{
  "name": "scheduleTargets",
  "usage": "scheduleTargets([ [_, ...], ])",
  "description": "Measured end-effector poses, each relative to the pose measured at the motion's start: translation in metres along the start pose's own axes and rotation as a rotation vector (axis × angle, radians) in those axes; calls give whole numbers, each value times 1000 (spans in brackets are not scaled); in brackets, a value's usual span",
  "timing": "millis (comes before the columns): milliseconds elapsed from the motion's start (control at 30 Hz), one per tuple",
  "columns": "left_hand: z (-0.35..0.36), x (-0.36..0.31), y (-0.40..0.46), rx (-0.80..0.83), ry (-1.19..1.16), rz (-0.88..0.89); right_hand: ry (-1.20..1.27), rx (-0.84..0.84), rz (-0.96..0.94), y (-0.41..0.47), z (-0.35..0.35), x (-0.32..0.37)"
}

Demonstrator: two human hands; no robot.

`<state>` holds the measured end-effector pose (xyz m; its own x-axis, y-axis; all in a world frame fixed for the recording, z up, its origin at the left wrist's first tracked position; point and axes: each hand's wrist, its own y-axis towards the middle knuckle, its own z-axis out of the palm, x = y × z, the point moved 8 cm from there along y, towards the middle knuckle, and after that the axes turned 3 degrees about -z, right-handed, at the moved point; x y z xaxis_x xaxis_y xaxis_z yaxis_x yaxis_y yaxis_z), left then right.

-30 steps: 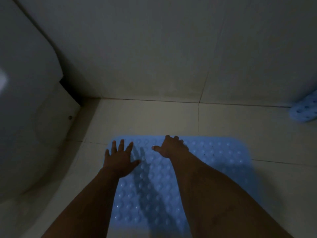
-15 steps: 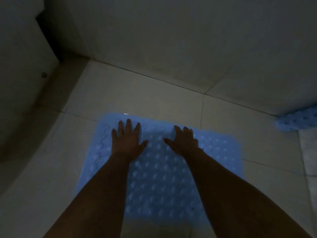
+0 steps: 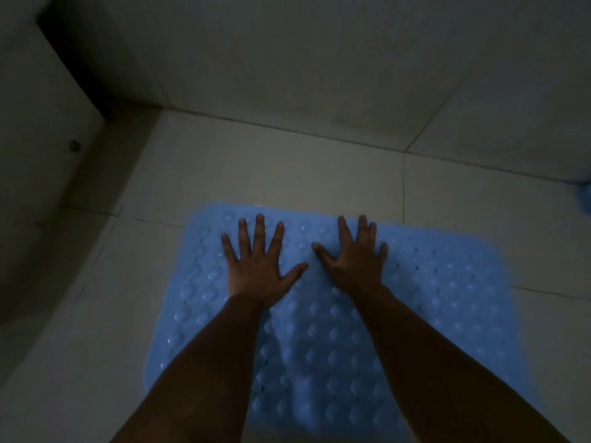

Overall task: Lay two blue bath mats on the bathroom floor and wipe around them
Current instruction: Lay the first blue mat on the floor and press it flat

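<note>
Fingers spread flat, left hand (image 3: 257,266) and right hand (image 3: 355,260) press blue mat (image 3: 447,302) on tiled floor (image 3: 256,167) beside wall (image 3: 319,59)

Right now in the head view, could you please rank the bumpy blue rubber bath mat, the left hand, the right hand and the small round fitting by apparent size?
1. Bumpy blue rubber bath mat.
2. Left hand and right hand: alike, no ranking.
3. Small round fitting on the left surface.

My forearms cover the middle of the blue bath mat (image 3: 447,298), and its near end runs off the bottom edge. Right of that mat, at the frame's right edge, a blue sliver (image 3: 586,199) is cut off, too little to identify. Left of the mat, a small round dot (image 3: 74,145) sits in gloom, unreadable.
</note>
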<state>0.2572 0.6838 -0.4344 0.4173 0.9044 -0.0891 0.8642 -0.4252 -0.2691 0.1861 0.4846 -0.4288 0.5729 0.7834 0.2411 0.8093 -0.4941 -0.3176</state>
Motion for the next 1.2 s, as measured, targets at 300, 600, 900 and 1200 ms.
scheduleTargets([
  [300, -16, 9, 14, 174, -104, 83, 88, 174, 48, 6, -20, 0],
  [600, -21, 21, 8, 218, -31, 165, 64, 181, -25, -9, -22, -6],
  [900, -56, 35, 23, 36, -28, 252, 118, 131, -25, 4, -46, -9],
  [1200, -63, 73, 47, 3, 3, 161, 213, -49, -201, 9, -58, 54],
])
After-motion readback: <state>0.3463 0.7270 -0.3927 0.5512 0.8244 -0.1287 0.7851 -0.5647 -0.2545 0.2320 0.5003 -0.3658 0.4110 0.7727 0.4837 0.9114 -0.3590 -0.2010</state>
